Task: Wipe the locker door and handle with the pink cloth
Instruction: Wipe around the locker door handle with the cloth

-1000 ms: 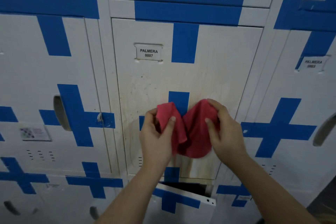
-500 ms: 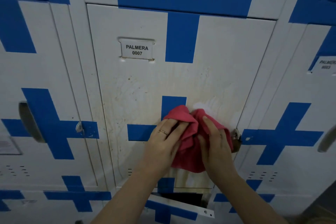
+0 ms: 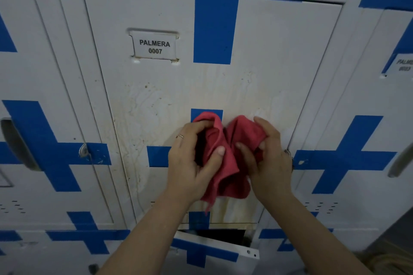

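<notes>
The pink cloth [image 3: 225, 158] is clamped by the fingers of the left hand [image 3: 190, 161] and right hand [image 3: 266, 161], bunched before the stained locker door [image 3: 257, 87]. It should be refolded flat, then pressed firmly over stains.

dim, even light; wide-angle bending at the edges; slight blur at the right edge.

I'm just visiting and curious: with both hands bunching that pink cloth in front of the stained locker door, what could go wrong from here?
The cloth is crumpled between the left hand and right hand, so a balled wad might smear the brown streaks rather than lift them. The latch sits behind the right hand and could be missed. The lower door hangs ajar; leaning in may bump it.
</notes>
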Available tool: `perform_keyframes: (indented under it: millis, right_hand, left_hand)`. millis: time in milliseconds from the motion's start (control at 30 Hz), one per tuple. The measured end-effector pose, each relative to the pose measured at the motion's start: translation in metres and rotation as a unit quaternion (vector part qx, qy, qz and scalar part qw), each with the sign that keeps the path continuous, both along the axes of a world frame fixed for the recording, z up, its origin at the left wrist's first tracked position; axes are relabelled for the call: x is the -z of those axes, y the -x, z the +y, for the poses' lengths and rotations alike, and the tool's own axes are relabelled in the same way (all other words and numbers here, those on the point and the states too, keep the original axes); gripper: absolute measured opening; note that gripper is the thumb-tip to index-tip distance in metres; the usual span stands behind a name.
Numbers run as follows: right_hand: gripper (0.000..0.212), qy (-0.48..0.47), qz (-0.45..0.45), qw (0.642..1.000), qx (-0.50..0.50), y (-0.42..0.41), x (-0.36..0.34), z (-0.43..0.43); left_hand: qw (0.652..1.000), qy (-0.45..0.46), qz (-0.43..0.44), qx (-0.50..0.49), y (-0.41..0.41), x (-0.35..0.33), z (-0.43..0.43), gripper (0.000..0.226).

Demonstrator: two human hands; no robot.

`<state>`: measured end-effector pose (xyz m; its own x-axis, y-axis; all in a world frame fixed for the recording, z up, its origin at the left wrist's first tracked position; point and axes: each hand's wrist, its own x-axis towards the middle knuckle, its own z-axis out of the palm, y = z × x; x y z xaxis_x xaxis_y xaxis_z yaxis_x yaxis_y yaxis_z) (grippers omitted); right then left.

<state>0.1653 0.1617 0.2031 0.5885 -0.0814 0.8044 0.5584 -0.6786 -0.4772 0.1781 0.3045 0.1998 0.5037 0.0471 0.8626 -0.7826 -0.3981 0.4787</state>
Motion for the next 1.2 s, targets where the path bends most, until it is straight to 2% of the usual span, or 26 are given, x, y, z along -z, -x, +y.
perform_keyframes:
  millis: [100, 267, 400, 600, 767, 967, 1200]
  right_hand:
    - [0.045, 0.006, 0.003, 1.000, -0.006, 0.001, 0.003, 0.001]
    - [0.044, -0.009, -0.009, 1.000, 0.008, 0.002, 0.002, -0.006]
    - [0.041, -0.033, -0.023, 0.999, 0.011, -0.002, -0.001, -0.001]
    - [0.045, -0.087, -0.068, 0.993, 0.042, -0.006, -0.007, -0.004]
    - [0.044, -0.054, -0.072, 0.995, 0.042, -0.004, 0.001, 0.001]
    - [0.045, -0.106, -0.059, 0.992, 0.043, -0.007, -0.007, 0.000]
    - [0.049, -0.125, -0.011, 0.992, 0.028, 0.006, 0.023, 0.003]
  left_hand:
    - [0.999, 0.034, -0.004, -0.007, 0.001, -0.003, -0.003, 0.033]
    - [0.995, 0.094, 0.007, -0.018, -0.001, -0.013, -0.008, 0.012]
    - [0.991, 0.128, 0.011, -0.043, -0.004, -0.014, -0.011, 0.012]
    - [0.988, 0.139, -0.004, -0.069, -0.006, -0.016, -0.013, 0.018]
    - [0.988, 0.120, -0.002, -0.101, -0.008, -0.013, -0.015, 0.017]
    - [0.987, 0.112, -0.001, -0.111, -0.009, -0.013, -0.014, 0.017]
    - [0.988, 0.107, -0.016, -0.111, -0.009, -0.013, -0.015, 0.016]
